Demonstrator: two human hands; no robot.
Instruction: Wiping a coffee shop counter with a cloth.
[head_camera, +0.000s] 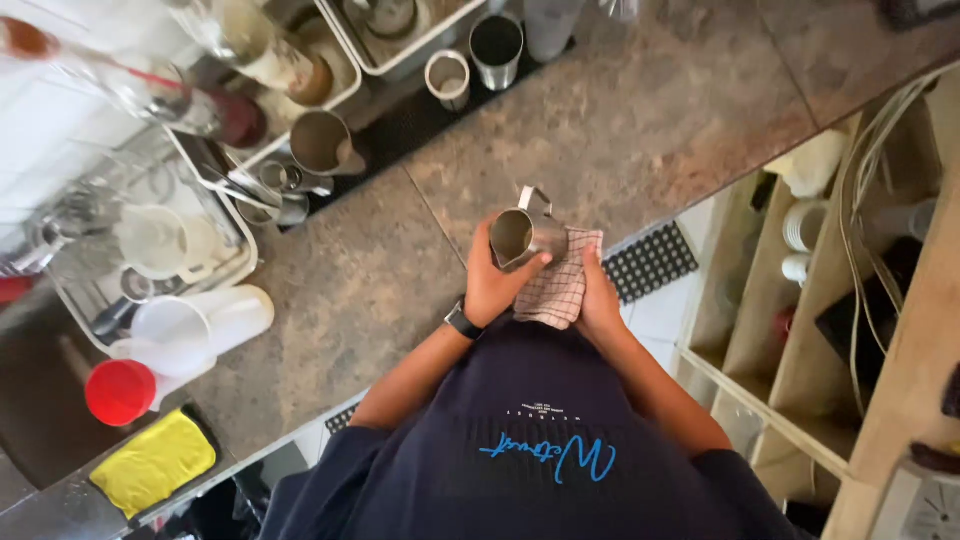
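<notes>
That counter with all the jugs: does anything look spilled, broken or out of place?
Nothing stands out. The left hand holds a steel jug upright while the right hand presses a checked cloth against it. The stone counter shows no spill, and the yellow cloth lies flat.

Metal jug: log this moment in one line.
left hand: holds metal jug | right hand: holds checked cloth against jug | above stone counter
</notes>
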